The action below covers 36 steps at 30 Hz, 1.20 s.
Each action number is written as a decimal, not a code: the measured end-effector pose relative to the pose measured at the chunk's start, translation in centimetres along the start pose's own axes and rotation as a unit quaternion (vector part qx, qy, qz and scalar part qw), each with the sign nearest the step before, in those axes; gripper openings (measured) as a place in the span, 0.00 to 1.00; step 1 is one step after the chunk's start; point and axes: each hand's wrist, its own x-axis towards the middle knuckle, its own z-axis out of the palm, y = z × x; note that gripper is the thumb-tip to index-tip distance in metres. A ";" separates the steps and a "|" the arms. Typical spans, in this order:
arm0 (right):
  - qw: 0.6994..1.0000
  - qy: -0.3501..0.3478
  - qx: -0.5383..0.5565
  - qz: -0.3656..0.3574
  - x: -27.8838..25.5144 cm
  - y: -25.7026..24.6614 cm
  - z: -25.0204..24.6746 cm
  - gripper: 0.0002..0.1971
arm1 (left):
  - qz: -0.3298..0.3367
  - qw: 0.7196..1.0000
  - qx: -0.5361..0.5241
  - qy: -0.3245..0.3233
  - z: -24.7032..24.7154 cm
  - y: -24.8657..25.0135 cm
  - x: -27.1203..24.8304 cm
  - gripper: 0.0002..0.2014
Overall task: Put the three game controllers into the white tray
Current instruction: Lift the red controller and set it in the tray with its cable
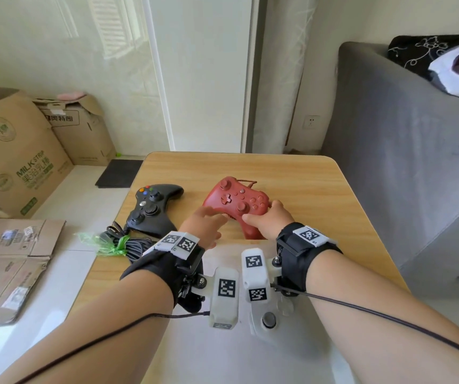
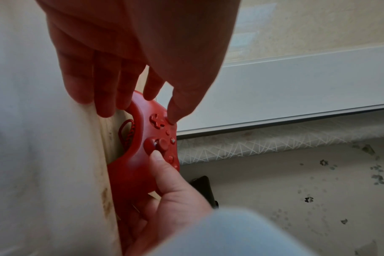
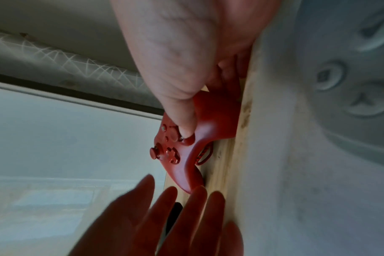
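Observation:
A red controller (image 1: 236, 200) lies at the middle of the wooden table (image 1: 320, 195). My right hand (image 1: 270, 220) grips its right handle, thumb on the right stick (image 3: 186, 133), fingers curled underneath. Close against its left handle is my left hand (image 1: 207, 218), fingers straight and spread; in the left wrist view the thumb tip (image 2: 172, 117) reaches the left stick. A black controller (image 1: 150, 209) rests at the table's left edge. A white controller (image 1: 267, 318) lies in the white tray (image 1: 195, 356) below my wrists.
The black controller's coiled cable (image 1: 128, 245), tied with green plastic, hangs over the table's left edge. Cardboard boxes (image 1: 20, 162) stand on the floor to the left. A grey sofa (image 1: 403, 162) lines the right side.

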 end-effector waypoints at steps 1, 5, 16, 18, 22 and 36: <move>1.000 -0.003 0.005 0.002 0.4 0.0 0.0 0.40 | -0.001 1.000 0.002 0.002 0.0 -0.1 0.2 0.27; 0.999 -0.013 0.034 -0.007 1.3 0.1 0.1 0.34 | -0.008 1.000 -0.011 0.005 -0.2 -0.5 0.9 0.27; 0.985 -0.002 0.085 -0.151 -1.6 -0.6 -2.6 0.35 | 0.028 0.994 -0.023 0.101 -2.8 -0.1 -0.1 0.34; 0.982 -0.006 0.095 -0.162 -2.4 -1.0 -3.3 0.36 | 0.036 0.992 -0.041 0.111 -3.7 0.3 -0.7 0.37; 0.973 -0.011 0.137 -0.187 -4.6 -2.3 -4.9 0.36 | 0.032 0.988 -0.112 0.102 -5.0 1.1 -2.4 0.27; 0.931 -0.110 0.242 -0.249 -12.9 -5.6 -7.9 0.30 | 0.029 0.971 -0.230 0.064 -5.7 0.5 -8.9 0.39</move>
